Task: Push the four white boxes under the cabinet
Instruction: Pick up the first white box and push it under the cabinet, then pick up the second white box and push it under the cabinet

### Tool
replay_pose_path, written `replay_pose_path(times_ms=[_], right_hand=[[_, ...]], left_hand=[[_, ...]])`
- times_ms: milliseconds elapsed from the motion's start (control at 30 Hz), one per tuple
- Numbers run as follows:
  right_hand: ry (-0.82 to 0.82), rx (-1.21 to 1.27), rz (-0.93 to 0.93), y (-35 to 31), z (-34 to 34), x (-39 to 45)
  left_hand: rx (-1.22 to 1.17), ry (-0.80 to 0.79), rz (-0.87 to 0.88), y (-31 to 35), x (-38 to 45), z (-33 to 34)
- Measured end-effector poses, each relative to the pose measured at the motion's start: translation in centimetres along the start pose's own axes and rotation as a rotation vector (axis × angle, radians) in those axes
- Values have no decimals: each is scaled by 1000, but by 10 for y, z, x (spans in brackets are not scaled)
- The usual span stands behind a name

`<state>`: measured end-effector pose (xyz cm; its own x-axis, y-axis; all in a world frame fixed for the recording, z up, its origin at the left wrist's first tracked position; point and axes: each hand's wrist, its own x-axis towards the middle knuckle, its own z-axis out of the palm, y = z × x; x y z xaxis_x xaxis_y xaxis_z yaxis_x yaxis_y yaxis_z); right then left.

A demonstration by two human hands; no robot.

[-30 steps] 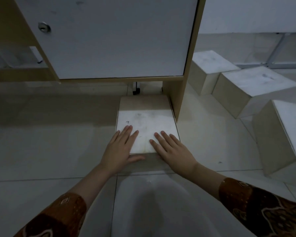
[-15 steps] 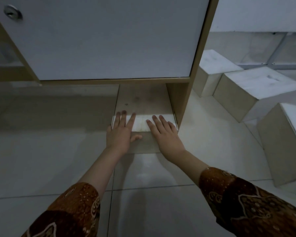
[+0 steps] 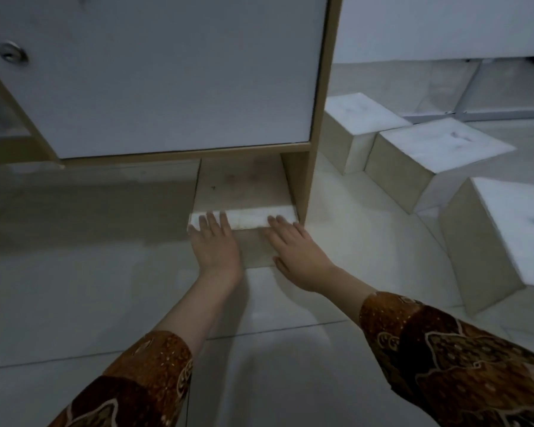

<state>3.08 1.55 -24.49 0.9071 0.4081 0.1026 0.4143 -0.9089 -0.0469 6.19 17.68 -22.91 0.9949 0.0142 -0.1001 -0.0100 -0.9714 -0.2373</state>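
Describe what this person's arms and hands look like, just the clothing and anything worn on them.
Both arms wear long sleeves of dark brown fabric with an orange and tan batik-style pattern of dots and curling motifs: the left sleeve and the right sleeve. Both stop short of the wrists, leaving the forearms bare. The left hand and right hand are bare: no gloves, rings, watch visible.

Box 1: white top, tan sides, lying flat on the floor, mostly under the cabinet, against its right leg; a bright strip of the top protrudes. Three more white boxes clustered on the floor right of the cabinet, nearest one tilted.
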Motion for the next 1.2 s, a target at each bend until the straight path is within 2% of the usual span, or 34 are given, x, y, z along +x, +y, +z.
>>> replay_pose_path(times_ms=[100,200,333,433,500,600,767,867,967,1067,1167,1200], right_hand=[[4,-68,-116,19,-18,-31],[31,-25,-41,50,-39,-67],[50,28,246,107,-60,-128],[107,124,549,156,-76,-174],[133,154,729,192,-82,-206],[125,136,959,244,-85,-253],[188,173,1333,300,-81,-314],[200,64,1384,321,-77,-327],[189,26,1426,333,-71,-327],[175,252,1540,346,-65,-333],[177,340,1523,354,-66,-343],[180,452,1515,357,-64,-346]], left_hand=[[105,-34,74,31,-27,-26],[-58,90,270,68,-58,-52],[-376,253,458,120,-87,-85],[-604,271,546,165,-103,-99],[-743,283,538,198,-111,-106],[-922,187,471,250,-120,-113],[-1011,-66,441,332,-122,-110],[-1111,-272,388,379,-116,-110],[-1177,-398,363,413,-111,-107],[-1275,-448,296,431,-111,-98],[-1442,-483,202,426,-106,-89],[-1497,-504,201,423,-104,-88]])
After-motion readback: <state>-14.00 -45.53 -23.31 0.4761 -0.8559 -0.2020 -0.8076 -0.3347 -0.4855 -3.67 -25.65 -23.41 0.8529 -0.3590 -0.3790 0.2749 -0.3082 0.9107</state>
